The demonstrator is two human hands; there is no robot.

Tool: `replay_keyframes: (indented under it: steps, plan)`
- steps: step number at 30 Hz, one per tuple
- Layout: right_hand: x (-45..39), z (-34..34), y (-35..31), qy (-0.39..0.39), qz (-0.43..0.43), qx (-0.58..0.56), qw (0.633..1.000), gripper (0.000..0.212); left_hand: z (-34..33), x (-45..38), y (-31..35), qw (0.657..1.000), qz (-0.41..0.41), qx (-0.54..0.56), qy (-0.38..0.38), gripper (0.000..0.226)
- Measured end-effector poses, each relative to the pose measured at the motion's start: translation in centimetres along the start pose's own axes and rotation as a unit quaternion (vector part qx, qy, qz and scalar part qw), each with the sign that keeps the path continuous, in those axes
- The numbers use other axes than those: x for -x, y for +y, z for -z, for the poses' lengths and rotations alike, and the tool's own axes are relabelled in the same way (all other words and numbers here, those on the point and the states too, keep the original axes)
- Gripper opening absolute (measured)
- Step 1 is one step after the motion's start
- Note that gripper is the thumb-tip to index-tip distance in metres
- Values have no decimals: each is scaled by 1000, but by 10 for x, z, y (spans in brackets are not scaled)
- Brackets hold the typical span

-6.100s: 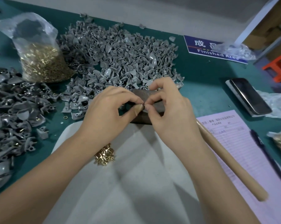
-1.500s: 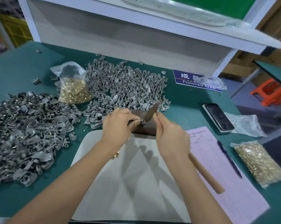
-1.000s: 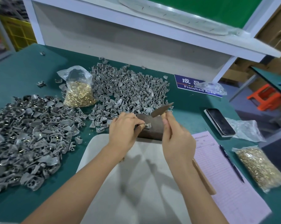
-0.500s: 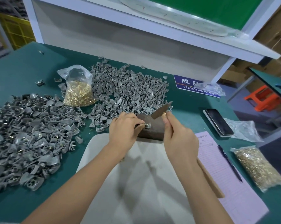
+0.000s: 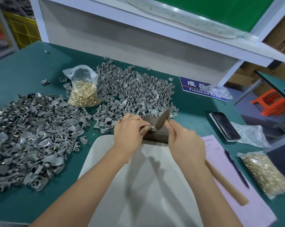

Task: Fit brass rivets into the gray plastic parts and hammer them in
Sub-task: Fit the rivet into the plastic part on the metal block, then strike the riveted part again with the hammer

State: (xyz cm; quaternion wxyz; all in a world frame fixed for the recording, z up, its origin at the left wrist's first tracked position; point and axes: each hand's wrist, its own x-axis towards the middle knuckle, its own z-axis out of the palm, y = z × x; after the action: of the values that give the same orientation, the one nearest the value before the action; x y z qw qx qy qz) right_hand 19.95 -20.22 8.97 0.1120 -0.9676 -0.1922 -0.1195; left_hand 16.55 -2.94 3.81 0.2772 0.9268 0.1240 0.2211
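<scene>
My left hand [image 5: 130, 128] pinches a small gray plastic part [image 5: 152, 127] with a rivet in it and holds it on a dark metal block [image 5: 156, 136]. My right hand [image 5: 184, 141] grips a hammer close under its head. The dark hammer head [image 5: 163, 118] is tilted just above the part. Its wooden handle [image 5: 227, 184] sticks out behind my forearm. A pile of gray plastic parts [image 5: 135, 92] lies behind the block. A clear bag of brass rivets [image 5: 82, 94] stands to the pile's left.
A second heap of gray parts [image 5: 32, 136] covers the left of the green table. A white pad [image 5: 154, 185] lies under my arms. To the right are a pink form [image 5: 220, 154], a pen [image 5: 236, 167], a phone [image 5: 225, 125] and another rivet bag [image 5: 266, 174]. A white shelf [image 5: 138, 38] stands behind.
The hammer head has come down closer to the part on the block. My left hand has kept its hold on the part.
</scene>
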Motion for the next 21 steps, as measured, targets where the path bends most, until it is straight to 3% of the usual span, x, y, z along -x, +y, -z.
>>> replay_keyframes:
  steps: [3, 4, 7, 12, 17, 21]
  plan:
    - [3, -1, -4, 88, -3, -33, 996, 38, 0, 0, -3, 1000, -16, 0, -1, 17]
    - [4, -3, -9, 88, 7, -40, 995, 38, 0, 0, -4, 1000, -17, -1, 0, 15]
    - [6, -6, -8, -11, 11, 3, 1000, 39, 0, 0, -4, 1000, -11, 10, 8, 11]
    - [42, -3, -7, 99, -13, -43, 994, 39, 2, 2, 1, 1000, 5, 0, -18, 16]
    - [98, -20, 5, 65, 1, -88, 994, 55, 21, 38, -1, 999, 17, 32, 36, 8]
    - [114, -31, 5, 35, -18, -69, 997, 48, 48, 80, -11, 997, 20, 56, 46, 5]
